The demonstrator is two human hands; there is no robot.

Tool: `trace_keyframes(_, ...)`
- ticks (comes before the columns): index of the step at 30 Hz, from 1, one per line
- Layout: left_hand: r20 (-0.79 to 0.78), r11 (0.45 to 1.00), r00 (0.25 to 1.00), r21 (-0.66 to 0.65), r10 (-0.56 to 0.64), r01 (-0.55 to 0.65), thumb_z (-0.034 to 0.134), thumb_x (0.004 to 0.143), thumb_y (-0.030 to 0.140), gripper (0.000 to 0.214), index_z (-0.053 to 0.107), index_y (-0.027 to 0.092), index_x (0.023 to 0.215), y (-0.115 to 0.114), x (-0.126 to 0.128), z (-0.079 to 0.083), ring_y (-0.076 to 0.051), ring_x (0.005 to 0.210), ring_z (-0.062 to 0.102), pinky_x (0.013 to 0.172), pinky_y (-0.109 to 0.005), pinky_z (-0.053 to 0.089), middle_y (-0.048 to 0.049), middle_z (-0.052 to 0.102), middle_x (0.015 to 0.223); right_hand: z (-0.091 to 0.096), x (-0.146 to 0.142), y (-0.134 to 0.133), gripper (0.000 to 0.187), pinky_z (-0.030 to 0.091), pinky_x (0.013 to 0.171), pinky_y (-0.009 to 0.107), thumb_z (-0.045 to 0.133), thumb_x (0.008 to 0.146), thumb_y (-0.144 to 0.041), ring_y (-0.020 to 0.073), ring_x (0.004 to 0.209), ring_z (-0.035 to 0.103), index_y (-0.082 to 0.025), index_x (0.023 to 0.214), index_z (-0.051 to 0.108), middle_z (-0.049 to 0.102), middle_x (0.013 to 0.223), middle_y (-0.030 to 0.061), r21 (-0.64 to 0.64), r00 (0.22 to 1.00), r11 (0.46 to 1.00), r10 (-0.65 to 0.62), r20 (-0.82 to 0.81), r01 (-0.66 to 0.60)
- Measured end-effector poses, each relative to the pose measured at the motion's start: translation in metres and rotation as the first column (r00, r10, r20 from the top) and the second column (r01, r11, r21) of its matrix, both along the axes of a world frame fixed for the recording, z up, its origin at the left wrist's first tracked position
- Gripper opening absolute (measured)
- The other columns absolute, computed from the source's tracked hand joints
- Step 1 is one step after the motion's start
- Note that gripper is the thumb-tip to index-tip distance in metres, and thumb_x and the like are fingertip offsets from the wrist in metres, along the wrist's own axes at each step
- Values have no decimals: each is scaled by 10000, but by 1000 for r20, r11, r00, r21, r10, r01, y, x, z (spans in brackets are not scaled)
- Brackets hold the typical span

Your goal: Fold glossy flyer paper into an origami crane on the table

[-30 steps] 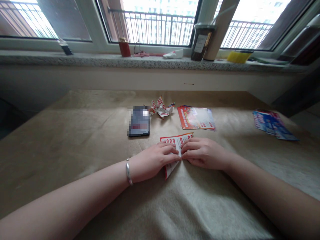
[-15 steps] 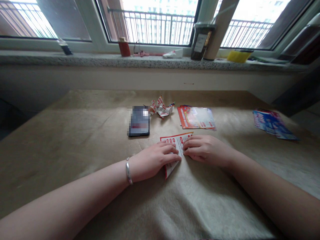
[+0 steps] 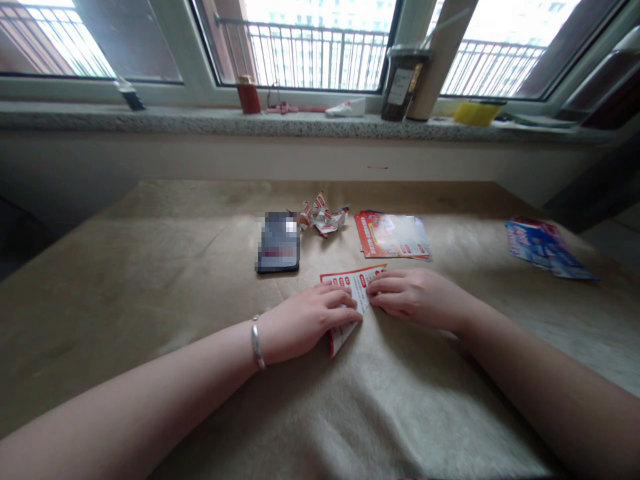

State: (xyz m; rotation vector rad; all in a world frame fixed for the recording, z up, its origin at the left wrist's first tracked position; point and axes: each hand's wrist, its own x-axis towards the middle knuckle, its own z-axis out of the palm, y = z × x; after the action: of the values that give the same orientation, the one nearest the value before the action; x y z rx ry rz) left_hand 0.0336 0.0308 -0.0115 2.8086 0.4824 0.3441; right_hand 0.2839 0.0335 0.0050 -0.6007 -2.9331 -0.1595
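A red-and-white printed paper leaflet (image 3: 356, 283), partly folded, lies on the beige cloth-covered table (image 3: 150, 280). My left hand (image 3: 305, 321), with a silver bracelet at the wrist, presses its fingers flat on the leaflet's left part. My right hand (image 3: 415, 298) rests on the leaflet's right edge with fingers together, pressing along a fold. Both hands cover much of the paper.
A dark phone (image 3: 279, 250) lies behind the hands. Beside it are crumpled folded paper pieces (image 3: 323, 217) and a stack of leaflets (image 3: 393, 235). Blue leaflets (image 3: 547, 249) lie at far right. The window sill (image 3: 200, 120) holds a red cup (image 3: 249, 95) and a dark jar (image 3: 403, 83).
My right hand has slid up and away along the leaflet's right edge. My left hand has stayed in place.
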Motion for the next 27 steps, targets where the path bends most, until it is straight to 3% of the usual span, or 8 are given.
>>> trace_keyframes(6, 17, 1000, 1000, -9, -10, 10, 416, 928, 138, 293, 554, 202, 1179, 0, 0, 0, -210, 1125, 504, 970, -372, 420, -72, 567, 1186, -3, 7, 3, 198, 512, 796, 331, 455, 895, -158, 185, 953, 602, -179, 875, 651, 674, 1033, 40, 4, 999, 999, -32, -23, 32)
trace_keyframes(10, 14, 1000, 1000, -8, -7, 7, 412, 929, 138, 295, 559, 200, 1177, 0, 0, 2, -210, 1113, 513, 963, -375, 425, -78, 571, 1176, -9, 6, 4, 153, 483, 824, 324, 491, 855, -163, 161, 910, 597, -214, 845, 635, 676, 974, 16, -134, 969, 980, -169, -181, 146)
trace_keyframes(13, 15, 1000, 1000, -6, -8, 8, 416, 927, 142, 297, 559, 201, 1181, 0, 0, 2, -210, 1111, 515, 964, -376, 426, -80, 573, 1168, -14, -1, 1, 54, 459, 844, 352, 560, 807, -223, 182, 903, 571, -215, 834, 606, 650, 929, 36, -256, 910, 925, -340, -237, 279)
trace_keyframes(18, 30, 1000, 1000, 0, -4, 4, 424, 925, 144, 294, 557, 199, 1183, 1, 0, 1, -213, 1123, 509, 963, -381, 426, -87, 574, 1170, -19, -16, -5, 194, 428, 851, 394, 636, 721, -326, 240, 962, 522, -214, 845, 537, 581, 977, 71, -336, 793, 812, -562, -234, 476)
trace_keyframes(22, 27, 1000, 1000, -8, -12, 12, 426, 922, 135, 297, 556, 195, 1182, 1, 0, 1, -210, 1117, 512, 959, -381, 432, -88, 574, 1170, -23, -18, -4, 262, 416, 842, 387, 642, 672, -312, 244, 948, 507, -211, 854, 483, 556, 975, 72, -371, 727, 749, -647, -231, 549)
trace_keyframes(27, 21, 1000, 1000, -1, -10, 10, 406, 933, 149, 294, 558, 196, 1181, 1, 0, 1, -211, 1103, 521, 955, -377, 437, -83, 575, 1172, -26, -14, -1, 281, 399, 824, 389, 633, 668, -332, 249, 916, 505, -218, 845, 447, 562, 949, 61, -358, 675, 712, -696, -246, 604)
